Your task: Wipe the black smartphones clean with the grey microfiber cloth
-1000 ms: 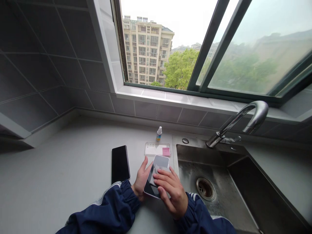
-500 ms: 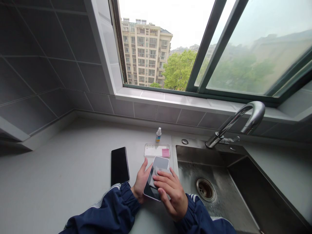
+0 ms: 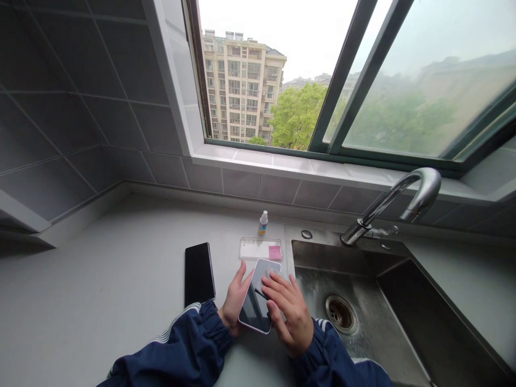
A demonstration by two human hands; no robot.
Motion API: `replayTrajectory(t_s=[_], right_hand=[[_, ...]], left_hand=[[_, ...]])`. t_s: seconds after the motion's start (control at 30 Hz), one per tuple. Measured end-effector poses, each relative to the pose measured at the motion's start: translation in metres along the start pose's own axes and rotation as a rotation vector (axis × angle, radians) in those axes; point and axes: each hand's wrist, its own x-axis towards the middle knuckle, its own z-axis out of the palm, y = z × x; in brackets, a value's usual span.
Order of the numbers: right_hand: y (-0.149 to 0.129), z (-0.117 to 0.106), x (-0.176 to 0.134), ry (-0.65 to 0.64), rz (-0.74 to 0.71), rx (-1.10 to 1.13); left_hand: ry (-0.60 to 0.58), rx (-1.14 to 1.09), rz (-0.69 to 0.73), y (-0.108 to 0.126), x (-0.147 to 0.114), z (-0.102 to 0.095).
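My left hand is wrapped round the left edge of a smartphone, its dark glossy screen facing up and tilted. Over the upper part of that screen, my right hand presses a thin pale wipe with its fingertips; much of the wipe is hidden under the fingers. A clear phone case with a pink square on it lies on the counter just beyond the phone. Behind the case stands a small spray bottle with a white cap.
A second dark phone lies on the pale counter, left of my left hand. To the right is a steel sink with a drain and a curved tap. A sliding window stands behind the counter.
My right hand has slid the wipe slightly up and right across the screen, uncovering more of the phone's lower and middle part. My left hand keeps its grip on the phone.
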Motion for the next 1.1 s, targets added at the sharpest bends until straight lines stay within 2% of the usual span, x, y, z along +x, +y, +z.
replayTrajectory(t_s=[0.57,0.67,0.77,0.87,0.93,0.97,1.0,1.1], right_hand=[[0.003,0.001,-0.001,-0.031,0.0,0.003],[-0.003,0.0,-0.001,-0.046,0.005,0.011],[-0.018,0.0,-0.002,-0.089,-0.061,0.068],[-0.025,0.0,-0.002,0.004,-0.164,0.174],[-0.018,-0.002,0.0,-0.018,-0.152,0.117],[-0.011,-0.003,0.002,-0.083,-0.131,0.041],[-0.003,-0.005,0.003,-0.092,-0.095,-0.027],[0.009,-0.009,0.004,-0.017,-0.041,-0.103]], left_hand=[[-0.003,-0.017,0.001,0.0,0.0,0.002],[-0.004,-0.011,0.003,0.0,0.0,0.002],[0.0,0.008,0.005,-0.001,0.0,0.0],[0.012,0.019,-0.012,-0.001,-0.001,-0.002],[0.001,0.018,-0.005,-0.001,-0.002,-0.003],[-0.006,0.018,-0.004,-0.001,-0.002,-0.003],[-0.01,0.02,-0.012,-0.001,-0.002,-0.003],[-0.002,0.023,-0.062,-0.001,-0.003,-0.002]])
